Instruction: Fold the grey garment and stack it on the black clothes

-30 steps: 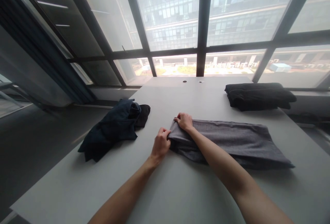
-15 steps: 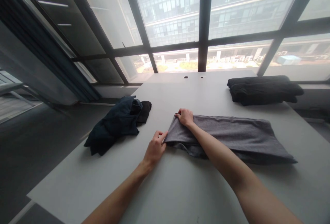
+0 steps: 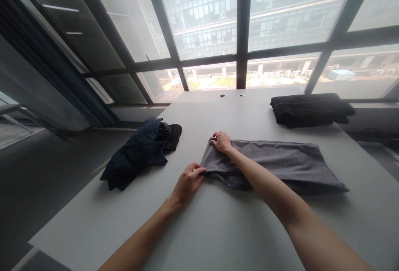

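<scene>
Left hand (image 3: 188, 184) has dropped back from the grey knit cloth (image 3: 274, 165), fingers (image 3: 199, 170) loosely together at its edge, while the right hand (image 3: 222, 142) pinches its far corner.

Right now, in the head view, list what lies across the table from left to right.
Navy garment heap → left hand → grey folded garment
</scene>
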Demonstrator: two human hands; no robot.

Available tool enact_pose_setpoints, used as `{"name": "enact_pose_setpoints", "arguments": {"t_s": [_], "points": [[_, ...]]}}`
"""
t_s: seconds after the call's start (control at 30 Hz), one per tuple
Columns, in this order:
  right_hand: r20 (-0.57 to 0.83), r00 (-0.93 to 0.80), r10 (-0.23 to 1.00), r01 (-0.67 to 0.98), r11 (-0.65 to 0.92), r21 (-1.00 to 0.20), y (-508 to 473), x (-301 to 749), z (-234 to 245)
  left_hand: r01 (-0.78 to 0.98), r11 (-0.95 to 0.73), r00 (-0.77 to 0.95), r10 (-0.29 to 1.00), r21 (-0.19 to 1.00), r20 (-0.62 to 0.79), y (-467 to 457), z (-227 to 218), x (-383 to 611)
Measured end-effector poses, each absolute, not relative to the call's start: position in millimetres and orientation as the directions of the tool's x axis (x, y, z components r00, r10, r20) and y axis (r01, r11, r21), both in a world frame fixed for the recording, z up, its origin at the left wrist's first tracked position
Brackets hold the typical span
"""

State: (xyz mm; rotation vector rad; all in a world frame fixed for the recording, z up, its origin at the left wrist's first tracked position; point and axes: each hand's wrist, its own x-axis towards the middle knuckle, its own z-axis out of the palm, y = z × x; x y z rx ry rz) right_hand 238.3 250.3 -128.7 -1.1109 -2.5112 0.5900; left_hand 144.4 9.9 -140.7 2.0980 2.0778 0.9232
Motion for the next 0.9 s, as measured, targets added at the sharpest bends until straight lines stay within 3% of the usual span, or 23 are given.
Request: {"name": "enact_pose_setpoints", "arguments": {"t_s": [0.17, 0.33, 0.53, 0.7, 0.8, 0.9], "points": [[0.164, -0.706, 0.689, 0.568, 0.689, -0.451, 222, 292, -118, 0.854, -0.156, -0.079, 0.904, 0.497, 0.42, 13, -145, 136], [0.138, -0.802, 0.581, 0.516, 0.791, -0.328, 183, 380, -138, 0.926, -0.141, -0.001, 0.927, 0.351, 0.375, 5, -142, 129], [0.016, -0.804, 0.594, 0.561, 0.767, -0.313, 171, 405, -144, 0.982, -0.005, -0.052, 0.954, 0.189, 0.294, 26, -117, 157], [0.064, -0.745, 0.664, 0.604, 0.712, -0.359, 180, 383, -132, 0.969, -0.039, -0.024, 0.967, 0.244, 0.254, 94, -118, 204], [0.057, -0.685, 0.726, 0.678, 0.664, -0.316, 191, 386, -135, 0.962, -0.063, 0.011, 0.981, 0.265, 0.193, 125, -134, 226], [0.008, -0.717, 0.697, 0.67, 0.692, -0.267, 204, 404, -143, 0.968, -0.096, 0.069, 0.99, 0.232, 0.121, 133, -148, 235]]}}
